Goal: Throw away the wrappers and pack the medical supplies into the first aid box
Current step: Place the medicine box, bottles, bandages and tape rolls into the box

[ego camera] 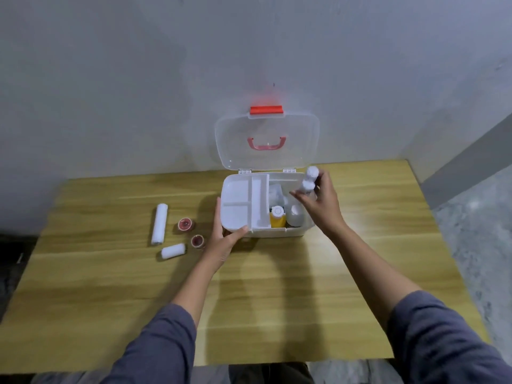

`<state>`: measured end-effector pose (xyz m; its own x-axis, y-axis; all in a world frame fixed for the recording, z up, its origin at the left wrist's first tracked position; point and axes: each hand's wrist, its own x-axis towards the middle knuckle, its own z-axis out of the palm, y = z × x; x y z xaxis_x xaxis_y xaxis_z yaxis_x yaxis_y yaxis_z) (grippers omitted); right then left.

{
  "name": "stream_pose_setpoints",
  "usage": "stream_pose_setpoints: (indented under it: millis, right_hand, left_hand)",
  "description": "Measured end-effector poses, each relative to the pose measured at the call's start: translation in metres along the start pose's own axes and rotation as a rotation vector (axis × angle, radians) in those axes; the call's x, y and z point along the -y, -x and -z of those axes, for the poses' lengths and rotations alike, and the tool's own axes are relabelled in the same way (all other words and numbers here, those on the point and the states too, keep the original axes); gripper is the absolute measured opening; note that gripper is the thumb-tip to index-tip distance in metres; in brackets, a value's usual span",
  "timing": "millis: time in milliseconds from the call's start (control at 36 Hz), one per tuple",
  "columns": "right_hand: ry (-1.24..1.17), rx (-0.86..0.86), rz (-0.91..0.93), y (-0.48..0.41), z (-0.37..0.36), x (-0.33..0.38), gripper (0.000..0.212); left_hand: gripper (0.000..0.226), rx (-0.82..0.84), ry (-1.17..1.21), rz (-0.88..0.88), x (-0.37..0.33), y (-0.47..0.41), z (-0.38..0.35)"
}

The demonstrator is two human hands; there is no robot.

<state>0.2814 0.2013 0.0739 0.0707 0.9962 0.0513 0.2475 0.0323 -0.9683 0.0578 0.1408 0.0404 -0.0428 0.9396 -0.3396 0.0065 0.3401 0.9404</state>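
The white first aid box [277, 232] stands open on the wooden table, its clear lid [235, 139] with red latch upright against the wall. A white divided tray [238, 198] sits in its left half. Inside the right half I see a yellow bottle [277, 217], a white bottle [296, 214] and packets. My left hand [221, 239] grips the box's front left corner. My right hand [321, 203] holds two white bottles [309, 181] over the box's right end. A long bandage roll [159, 223], a short bandage roll [173, 251] and two tape rolls [185, 224] lie left of the box.
The table [277, 300] stands against a grey wall; its right edge borders a speckled floor [476, 245]. The second tape roll [197, 241] lies closest to my left wrist. My dark sleeves reach in from the bottom.
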Motion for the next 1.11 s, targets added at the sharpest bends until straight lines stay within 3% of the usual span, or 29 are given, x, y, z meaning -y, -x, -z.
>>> stream_pose_setpoints:
  millis: [139,306,667,861,1000,1111]
  right_hand:
    - [0.101,-0.05,-0.055,0.003,0.003,-0.015,0.048]
    - [0.208,0.019,-0.025,0.004,0.002,-0.019,0.045]
    - [0.159,0.001,-0.186,0.017,-0.012,-0.025,0.051]
    - [0.19,-0.023,-0.217,0.016,-0.014,-0.028,0.051]
    - [0.179,-0.052,-0.231,0.016,-0.014,-0.029,0.051]
    - [0.171,-0.054,-0.239,0.017,-0.014,-0.029,0.051]
  left_hand:
    - [0.096,-0.013,-0.009,-0.003,0.003,-0.001,0.001]
    - [0.096,-0.017,-0.003,0.001,0.005,-0.001,0.001]
    - [0.092,-0.068,-0.141,-0.059,0.012,0.006,0.014]
    - [0.074,-0.381,-0.459,-0.21,0.024,0.006,0.055]
    - [0.09,-0.283,-0.893,-0.142,0.036,-0.009,0.083]
    - [0.082,-0.179,-1.122,-0.06,0.042,-0.018,0.088]
